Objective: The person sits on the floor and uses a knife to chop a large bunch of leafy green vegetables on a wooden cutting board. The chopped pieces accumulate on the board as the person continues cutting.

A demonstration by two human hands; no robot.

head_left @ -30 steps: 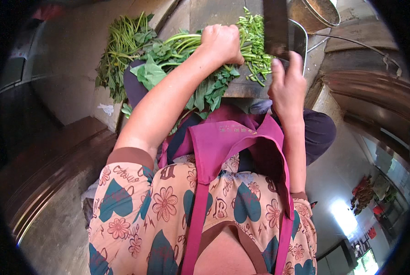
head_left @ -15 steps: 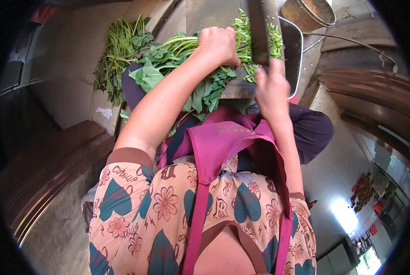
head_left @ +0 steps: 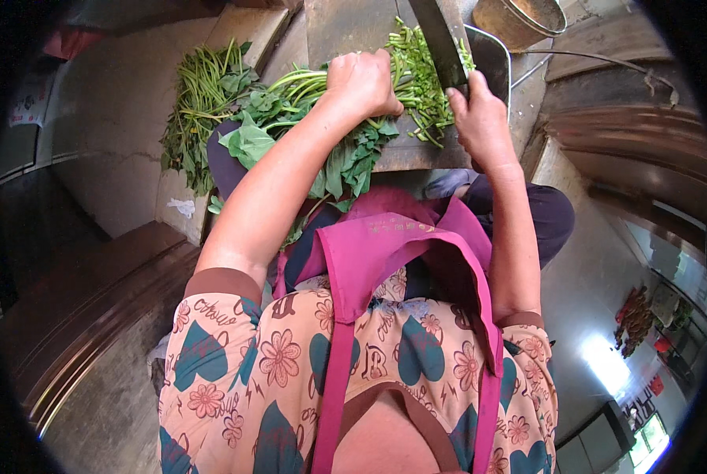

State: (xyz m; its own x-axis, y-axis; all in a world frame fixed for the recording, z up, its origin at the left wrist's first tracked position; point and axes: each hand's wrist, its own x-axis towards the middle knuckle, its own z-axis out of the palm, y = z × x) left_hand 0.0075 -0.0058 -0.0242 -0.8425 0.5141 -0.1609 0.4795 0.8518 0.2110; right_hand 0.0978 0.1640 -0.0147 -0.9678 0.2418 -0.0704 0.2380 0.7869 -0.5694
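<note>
My left hand (head_left: 361, 84) is closed around a bunch of leafy greens (head_left: 298, 83) and presses it on a wooden cutting board (head_left: 353, 31). The leaves hang over the board's near edge toward my lap. In my right hand (head_left: 482, 122) is the handle of a cleaver (head_left: 438, 39), its broad dark blade pointing away from me. The blade stands just right of a heap of chopped green stems (head_left: 421, 87), which lies beside my left fist. A few cut pieces also show to the right of the blade.
Another pile of uncut greens (head_left: 203, 103) lies at the left. Beyond the board's right edge stands a metal-rimmed basin (head_left: 497, 71), partly hidden by the cleaver and my right hand. A rusty bucket (head_left: 519, 22) is at the far right, with a thin dark cable (head_left: 598, 57) near it.
My right hand and the cleaver have moved slightly right and nearer, the blade now tilted and less blurred. Fewer cut pieces show right of the blade. My left hand keeps its grip, shifted slightly left.
</note>
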